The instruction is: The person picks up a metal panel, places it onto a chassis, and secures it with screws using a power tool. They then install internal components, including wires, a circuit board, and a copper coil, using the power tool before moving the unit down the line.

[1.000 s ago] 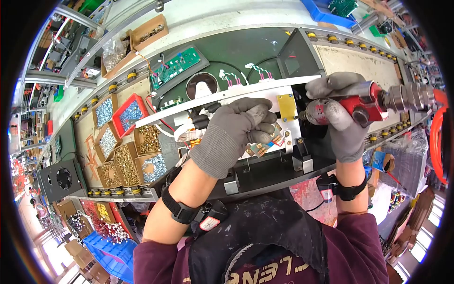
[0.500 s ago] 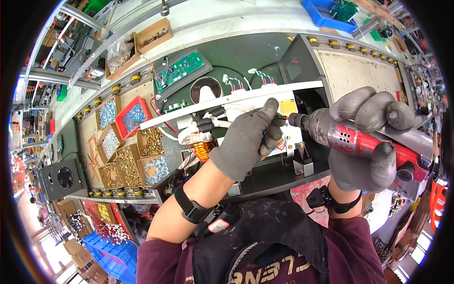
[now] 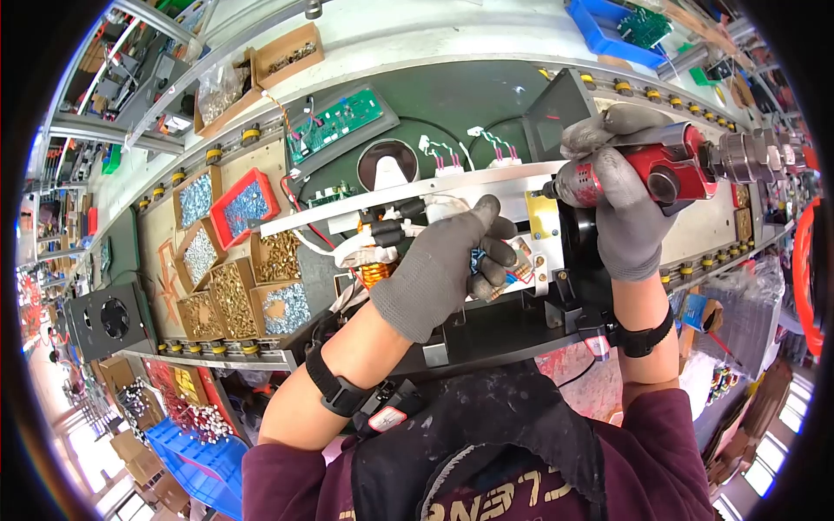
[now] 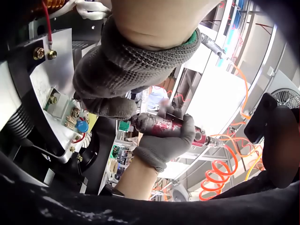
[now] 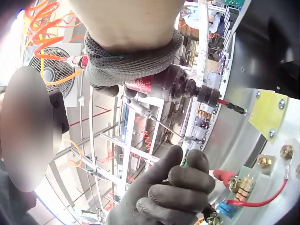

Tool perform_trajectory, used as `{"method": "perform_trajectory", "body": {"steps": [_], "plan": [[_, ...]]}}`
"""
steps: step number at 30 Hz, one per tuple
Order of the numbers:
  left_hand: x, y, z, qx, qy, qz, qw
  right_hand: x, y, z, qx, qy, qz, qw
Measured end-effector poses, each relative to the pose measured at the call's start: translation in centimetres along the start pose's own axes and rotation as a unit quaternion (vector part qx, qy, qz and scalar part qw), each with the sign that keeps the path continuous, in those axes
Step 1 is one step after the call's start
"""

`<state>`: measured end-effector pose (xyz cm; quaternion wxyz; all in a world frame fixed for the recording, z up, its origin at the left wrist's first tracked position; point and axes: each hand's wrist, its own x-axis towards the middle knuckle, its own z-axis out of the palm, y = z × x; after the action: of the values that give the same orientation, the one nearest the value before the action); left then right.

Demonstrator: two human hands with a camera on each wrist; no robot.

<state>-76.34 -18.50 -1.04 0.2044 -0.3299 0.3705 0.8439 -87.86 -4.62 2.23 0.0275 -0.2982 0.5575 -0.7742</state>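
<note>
My gloved right hand (image 3: 630, 213) grips a red air screwdriver (image 3: 673, 169) by its body. In the right wrist view its bit (image 5: 232, 107) points at the metal sheet beside a yellow plate (image 5: 269, 115), its tip close to the plate's edge. My gloved left hand (image 3: 443, 269) is just left of that plate, fingers curled in and thumb over them; nothing shows in its grasp, though the palm is hidden. Right by its fingertips are a blue disc component (image 5: 226, 208), a striped resistor (image 5: 244, 187) and a red wire (image 5: 262, 202), mounted on the metal assembly.
Boxes of brass screws (image 3: 233, 300) and a red tray (image 3: 243, 208) of small silver parts lie at the left. Behind the assembly are a green circuit board (image 3: 339, 126) and a dark upright panel (image 3: 560, 108). An orange coiled air hose (image 3: 808, 278) hangs at the right.
The screwdriver first drew back to the right, bringing its bit to my left fingertips. It has since swung up to the far corner of the yellow plate, away from those fingers.
</note>
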Motion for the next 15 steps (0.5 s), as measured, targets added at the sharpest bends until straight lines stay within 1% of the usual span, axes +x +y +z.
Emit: {"method": "perform_trajectory", "body": {"steps": [2,4,8,10,15], "plan": [[0.19,-0.07,-0.35,-0.012,-0.018,-0.004,1.0,-0.1,0.26,0.21,-0.008,0.013,0.015,1.0],[-0.03,-0.06,-0.43,-0.011,-0.029,0.0,1.0,-0.06,0.28,0.14,0.018,0.004,0.057,0.998],[-0.24,0.02,-0.6,0.014,-0.046,0.026,0.999,-0.12,0.77,0.24,0.004,0.003,0.049,0.999],[-0.36,0.11,-0.65,0.017,-0.039,0.02,0.999,-0.2,0.71,0.31,0.017,-0.005,0.071,0.997],[-0.37,-0.09,-0.96,0.017,-0.042,0.02,0.999,0.02,1.0,-0.01,0.002,-0.001,0.065,0.998]]}}
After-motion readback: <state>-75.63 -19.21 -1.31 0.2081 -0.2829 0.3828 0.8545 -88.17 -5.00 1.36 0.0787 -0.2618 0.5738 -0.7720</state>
